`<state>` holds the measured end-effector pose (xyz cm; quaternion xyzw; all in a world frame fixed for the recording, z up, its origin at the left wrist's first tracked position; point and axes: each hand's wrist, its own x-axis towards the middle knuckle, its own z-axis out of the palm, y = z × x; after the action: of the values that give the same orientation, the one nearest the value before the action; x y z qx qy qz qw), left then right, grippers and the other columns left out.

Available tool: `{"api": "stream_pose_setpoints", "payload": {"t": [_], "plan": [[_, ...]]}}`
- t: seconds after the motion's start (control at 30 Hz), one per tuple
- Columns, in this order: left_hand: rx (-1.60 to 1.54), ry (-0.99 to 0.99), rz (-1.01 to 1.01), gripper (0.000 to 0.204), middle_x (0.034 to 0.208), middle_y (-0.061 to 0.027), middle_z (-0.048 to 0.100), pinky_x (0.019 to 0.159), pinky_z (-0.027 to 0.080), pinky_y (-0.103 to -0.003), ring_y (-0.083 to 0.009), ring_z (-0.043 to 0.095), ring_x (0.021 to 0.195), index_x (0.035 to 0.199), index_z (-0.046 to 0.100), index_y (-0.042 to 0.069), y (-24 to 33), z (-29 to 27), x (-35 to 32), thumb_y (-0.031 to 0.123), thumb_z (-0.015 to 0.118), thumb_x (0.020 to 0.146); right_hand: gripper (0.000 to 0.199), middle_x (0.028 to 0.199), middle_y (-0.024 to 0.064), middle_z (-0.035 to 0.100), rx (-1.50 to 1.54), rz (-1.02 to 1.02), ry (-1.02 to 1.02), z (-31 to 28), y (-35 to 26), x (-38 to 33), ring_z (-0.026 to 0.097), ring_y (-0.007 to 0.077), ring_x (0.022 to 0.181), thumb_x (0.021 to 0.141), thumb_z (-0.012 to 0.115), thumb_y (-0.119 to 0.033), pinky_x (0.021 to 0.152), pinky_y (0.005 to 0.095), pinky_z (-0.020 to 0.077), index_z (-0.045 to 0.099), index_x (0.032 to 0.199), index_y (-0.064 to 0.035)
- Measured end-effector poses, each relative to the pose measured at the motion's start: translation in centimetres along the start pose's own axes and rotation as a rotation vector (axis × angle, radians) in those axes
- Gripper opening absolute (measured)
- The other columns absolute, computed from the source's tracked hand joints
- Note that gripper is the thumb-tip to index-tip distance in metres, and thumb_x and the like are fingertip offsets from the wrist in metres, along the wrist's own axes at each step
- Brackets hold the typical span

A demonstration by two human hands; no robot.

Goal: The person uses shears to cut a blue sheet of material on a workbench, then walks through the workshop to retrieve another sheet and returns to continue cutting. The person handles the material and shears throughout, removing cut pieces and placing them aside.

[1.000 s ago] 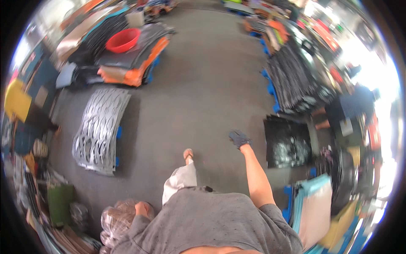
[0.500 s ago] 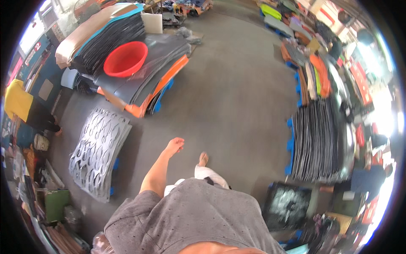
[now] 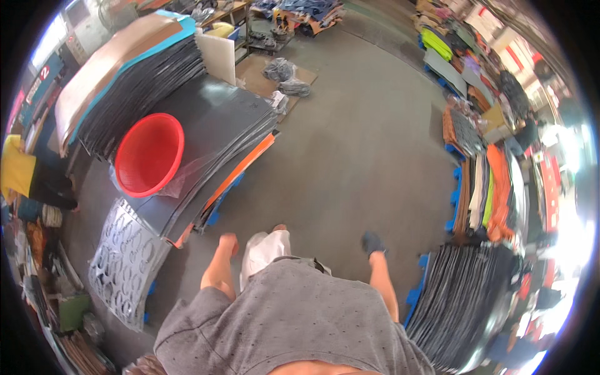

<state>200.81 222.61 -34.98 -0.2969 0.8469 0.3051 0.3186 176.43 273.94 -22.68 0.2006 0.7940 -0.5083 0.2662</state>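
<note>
My left hand [image 3: 229, 242] hangs low at my left side, near the front corner of a stack of dark sheets [image 3: 219, 106]. Its fingers are too small and turned away to make out, and no held thing shows. My right hand [image 3: 373, 242] is stretched forward over the grey floor, apart from everything around it. Something dark covers it; whether that is a glove or a held thing, I cannot tell. A red plastic basin [image 3: 150, 155] sits on the dark sheets to the left.
Light grey sheets with cut-out holes [image 3: 128, 262] lie on a blue pallet at left. Piled dark sheets [image 3: 459, 300] and coloured material [image 3: 499, 187] line the right on blue pallets. A person in yellow [image 3: 17, 167] stands far left. Grey plastic wrap [image 3: 286, 78] lies ahead on brown board.
I have moved forward: the basin and left stack are nearer, and the right piles have shifted lower. My left hand has dropped back toward my body; my right hand has come into view.
</note>
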Motion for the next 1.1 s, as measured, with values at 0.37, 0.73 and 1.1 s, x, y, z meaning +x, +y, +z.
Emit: {"api": "stream_pose_setpoints", "payload": {"t": [0.37,0.73,1.1], "plan": [[-0.998,0.096,0.135,0.025,0.094,-0.0014,0.06,0.054,0.045,-0.027,-0.0113,0.058,0.068,0.11,0.057,0.008,39.6,-29.1,26.4,0.01,0.057,0.086,0.029,0.093,0.0117,0.063,-0.463,0.521,-0.099,-10.9,-4.2,25.4,0.059,0.0279,0.082,0.086,0.048,-0.029,0.07,0.04,0.0478,0.063,0.097,-0.0064],[-1.421,0.281,-0.574,0.017,0.08,-0.0018,0.061,0.054,0.048,-0.033,-0.0163,0.06,0.063,0.1,0.057,0.012,45.3,-33.4,42.5,0.015,0.058,0.083,0.021,0.078,0.0048,0.063,-0.075,-0.235,-0.049,-6.3,-61.1,71.0,0.058,0.0193,0.069,0.084,0.051,-0.027,0.059,0.0343,0.0443,0.062,0.082,-0.0095],[-1.55,0.295,-0.31,0.029,0.079,-0.0028,0.06,0.041,0.041,-0.025,-0.013,0.058,0.059,0.108,0.056,0.01,67.6,-63.3,75.4,0.006,0.06,0.079,0.037,0.11,0.014,0.055,-0.939,0.116,-0.317,-1.3,-75.4,88.8,0.055,0.0266,0.096,0.089,0.041,-0.036,0.081,0.0382,0.044,0.059,0.107,-0.0089]]}}
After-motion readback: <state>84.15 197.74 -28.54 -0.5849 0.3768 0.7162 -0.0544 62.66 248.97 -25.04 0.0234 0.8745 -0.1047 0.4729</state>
